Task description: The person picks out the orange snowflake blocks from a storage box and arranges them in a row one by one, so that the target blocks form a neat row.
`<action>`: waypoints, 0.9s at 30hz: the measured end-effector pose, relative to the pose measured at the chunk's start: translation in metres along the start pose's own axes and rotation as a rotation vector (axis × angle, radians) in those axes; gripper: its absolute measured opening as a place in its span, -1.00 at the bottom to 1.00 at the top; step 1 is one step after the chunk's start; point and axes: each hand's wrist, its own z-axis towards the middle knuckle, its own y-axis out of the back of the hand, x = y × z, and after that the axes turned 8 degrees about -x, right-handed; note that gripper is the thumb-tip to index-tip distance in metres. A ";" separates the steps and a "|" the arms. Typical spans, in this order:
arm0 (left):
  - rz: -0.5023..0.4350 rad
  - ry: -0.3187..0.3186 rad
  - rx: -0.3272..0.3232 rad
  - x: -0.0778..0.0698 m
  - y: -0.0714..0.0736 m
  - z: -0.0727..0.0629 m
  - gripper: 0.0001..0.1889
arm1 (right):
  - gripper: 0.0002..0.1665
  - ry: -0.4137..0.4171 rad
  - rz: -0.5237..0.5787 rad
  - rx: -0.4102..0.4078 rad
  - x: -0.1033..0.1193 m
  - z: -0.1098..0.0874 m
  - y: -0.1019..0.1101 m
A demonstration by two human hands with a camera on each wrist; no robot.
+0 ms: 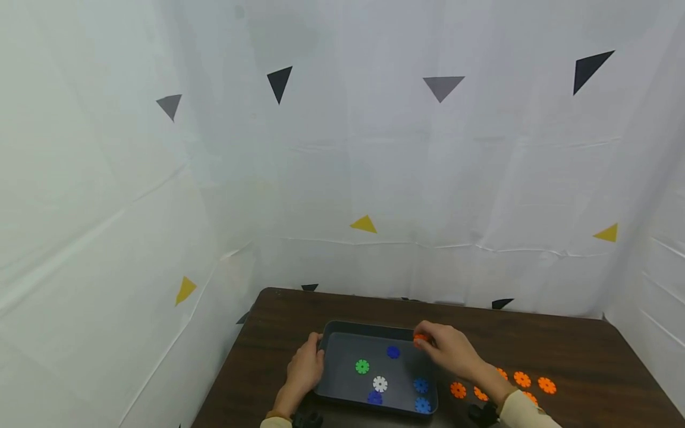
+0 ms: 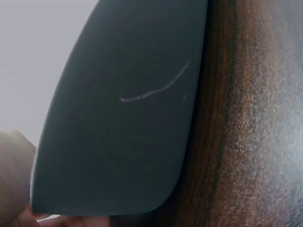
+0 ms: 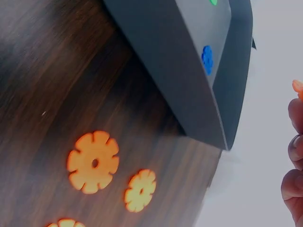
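A dark grey tray (image 1: 345, 345) stands on the table, holding several notched flower-shaped discs, among them a green disc (image 1: 362, 367), a white disc (image 1: 380, 384) and a blue disc (image 1: 393, 352). My left hand (image 1: 304, 370) grips the tray's left side near the far corner; in the left wrist view its fingers show at the wall's end. Over the tray's far right corner, my right hand (image 1: 452, 349) pinches an orange disc (image 1: 420, 337). Only a sliver of that orange disc (image 3: 298, 86) and some fingertips (image 3: 296, 147) enter the right wrist view.
Several loose orange discs (image 1: 547, 385) lie on the dark wooden table (image 1: 588, 356) to the tray's right, some partly hidden by the right forearm. White sheeting (image 1: 374, 166) with black, grey and yellow triangles hangs behind and beside the table.
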 end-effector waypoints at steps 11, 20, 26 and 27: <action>-0.001 0.018 0.008 0.003 -0.002 0.004 -0.61 | -0.89 -0.083 0.032 -0.030 -0.009 -0.020 0.017; 0.002 0.027 0.020 0.004 -0.002 0.005 -0.61 | -0.96 -0.231 0.010 -0.048 -0.027 -0.053 0.037; 0.002 0.017 0.019 0.004 -0.003 0.005 -0.61 | -0.95 -0.345 0.016 -0.054 -0.034 -0.075 0.055; 0.002 0.015 0.018 0.004 -0.002 0.005 -0.61 | -0.94 -0.357 0.011 -0.060 -0.036 -0.078 0.057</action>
